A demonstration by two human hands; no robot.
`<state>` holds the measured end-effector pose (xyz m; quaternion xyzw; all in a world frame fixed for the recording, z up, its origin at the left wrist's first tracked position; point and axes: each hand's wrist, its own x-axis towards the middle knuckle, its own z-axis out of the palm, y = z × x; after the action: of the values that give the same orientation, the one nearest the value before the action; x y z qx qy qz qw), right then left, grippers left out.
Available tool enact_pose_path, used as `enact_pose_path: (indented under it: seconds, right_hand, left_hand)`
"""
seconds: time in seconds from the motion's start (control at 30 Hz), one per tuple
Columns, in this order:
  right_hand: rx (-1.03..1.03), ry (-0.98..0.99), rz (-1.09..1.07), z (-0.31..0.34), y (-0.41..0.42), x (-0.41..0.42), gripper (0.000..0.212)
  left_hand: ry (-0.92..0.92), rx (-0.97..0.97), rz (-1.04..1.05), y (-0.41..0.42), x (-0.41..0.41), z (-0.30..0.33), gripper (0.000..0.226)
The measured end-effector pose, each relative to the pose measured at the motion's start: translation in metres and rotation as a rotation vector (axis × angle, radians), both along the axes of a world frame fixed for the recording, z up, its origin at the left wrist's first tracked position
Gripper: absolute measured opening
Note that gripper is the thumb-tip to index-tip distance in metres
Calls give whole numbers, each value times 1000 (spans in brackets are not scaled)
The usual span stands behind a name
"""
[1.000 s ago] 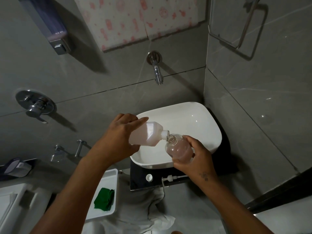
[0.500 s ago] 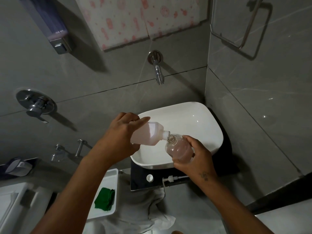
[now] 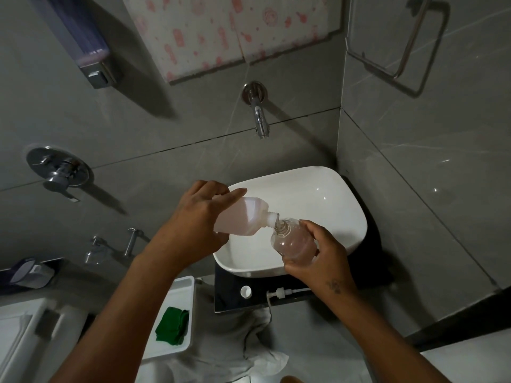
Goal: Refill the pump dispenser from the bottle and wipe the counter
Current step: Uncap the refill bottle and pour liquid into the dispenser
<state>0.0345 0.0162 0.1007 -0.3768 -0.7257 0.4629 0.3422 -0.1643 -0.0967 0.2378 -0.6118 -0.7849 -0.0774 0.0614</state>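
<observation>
My left hand (image 3: 193, 225) grips a translucent refill bottle (image 3: 243, 217) of pale pink liquid, tipped on its side with its neck pointing right. Its mouth meets the open neck of the clear round pump dispenser (image 3: 293, 241), which my right hand (image 3: 320, 258) holds tilted over the white basin (image 3: 331, 194). The dispenser holds some pinkish liquid. The pump head with its tube (image 3: 282, 293) and a small white cap (image 3: 245, 291) lie on the black counter (image 3: 229, 299) in front of the basin. A folded green cloth (image 3: 172, 324) rests in a white tray (image 3: 182, 286) to the lower left.
A chrome tap (image 3: 258, 117) sticks out of the grey tiled wall above the basin. A wall soap dispenser (image 3: 85, 48) hangs at upper left, a mixer valve (image 3: 58, 172) at left, a towel rail (image 3: 398, 45) on the right wall. A toilet cistern (image 3: 22, 327) sits at lower left.
Both hands hold nearly the same pose, with the bottle still tipped into the dispenser. The view has shifted only slightly.
</observation>
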Motion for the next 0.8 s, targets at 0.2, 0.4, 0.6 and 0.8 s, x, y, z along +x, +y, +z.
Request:
enact_pose_path:
  seconds: [0.2, 0.4, 0.6, 0.8]
  right_hand:
    - [9, 4, 4, -3, 0, -1, 77]
    - [-3, 2, -8, -5, 0, -3, 76]
    - [-2, 9, -27, -5, 1, -3, 76]
    - [-6, 17, -30, -6, 0, -2, 77]
  left_hand:
    - [12, -1, 4, 0, 0, 1, 91]
    - [22, 7, 1, 1, 0, 2, 92]
    - [39, 8, 9, 1, 0, 3, 93]
    - [49, 8, 12, 2, 1, 3, 92]
